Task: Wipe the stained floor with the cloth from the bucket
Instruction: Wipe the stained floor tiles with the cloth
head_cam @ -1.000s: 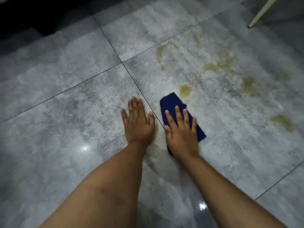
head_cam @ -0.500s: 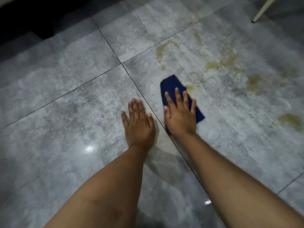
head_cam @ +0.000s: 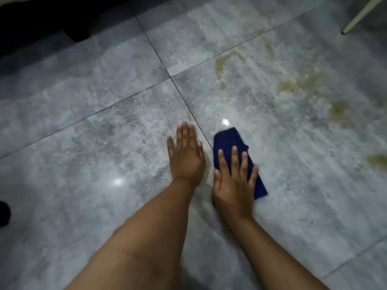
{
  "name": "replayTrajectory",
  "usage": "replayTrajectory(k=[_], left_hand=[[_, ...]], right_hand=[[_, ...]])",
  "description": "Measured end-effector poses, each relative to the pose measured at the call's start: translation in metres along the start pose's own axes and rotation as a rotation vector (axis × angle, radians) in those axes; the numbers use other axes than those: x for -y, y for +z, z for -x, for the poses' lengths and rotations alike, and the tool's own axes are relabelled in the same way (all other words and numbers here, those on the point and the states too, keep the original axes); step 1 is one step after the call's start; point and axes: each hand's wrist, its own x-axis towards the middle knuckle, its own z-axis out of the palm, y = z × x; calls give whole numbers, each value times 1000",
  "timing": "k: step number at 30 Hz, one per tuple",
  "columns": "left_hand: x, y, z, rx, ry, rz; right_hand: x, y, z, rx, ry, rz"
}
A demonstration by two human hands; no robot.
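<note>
A dark blue cloth point(head_cam: 227, 141) lies flat on the grey tiled floor point(head_cam: 104, 143). My right hand point(head_cam: 233, 183) presses on its near half with fingers spread; the cloth's far end sticks out beyond my fingertips. My left hand point(head_cam: 186, 155) rests flat on the tile just left of the cloth, fingers together, holding nothing. Yellow-brown stains point(head_cam: 293, 85) spread over the tile beyond and to the right of the cloth, with another patch point(head_cam: 339, 109) further right. The floor near the cloth shines wet. No bucket is in view.
A pale furniture leg point(head_cam: 356, 17) stands on the floor at the top right. A dark shadowed area point(head_cam: 52, 15) fills the top left. Something dark point(head_cam: 4, 212) shows at the left edge.
My right hand has pulled the cloth back toward me from the stained spot it reached half a second ago. The stain near the cloth's far end is gone. The left hand stayed put.
</note>
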Motion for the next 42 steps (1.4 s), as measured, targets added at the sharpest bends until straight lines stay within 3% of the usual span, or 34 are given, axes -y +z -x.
replayTrajectory(k=[4,7,11,14,17,21,25,28,32,34,36,39,42], left_hand=[[30,-8,6,-18,98,-59],[36,-9,13,-54,86,-55],[36,-8,11,-48,48,-30],[36,-7,11,-30,0,-45],[35,-8,11,-29,8,-38],[37,-9,10,-41,18,-41],[37,-7,10,-22,5,-32],[37,-7,11,-34,10,-45],[34,-9,13,15,12,-62],[28,-10,11,59,-44,-59],[15,-10,13,70,-43,-70],[-33,2,21,95,226,-51],[-89,25,36,121,279,-11]], right_hand=[[4,-3,-59,21,-117,31],[-12,-7,-79,-44,48,17],[-1,2,-29,-119,196,-20],[19,6,-14,-37,48,18],[20,-1,-61,63,-110,45],[-16,-15,-112,-18,145,14],[-38,-17,-50,-132,398,-61],[-17,-7,2,-71,265,3],[-23,-20,-21,122,72,59],[-49,-35,-38,125,152,62],[-82,-44,-31,56,377,8],[-105,-39,26,-62,665,-63],[-90,-20,74,-97,557,4]])
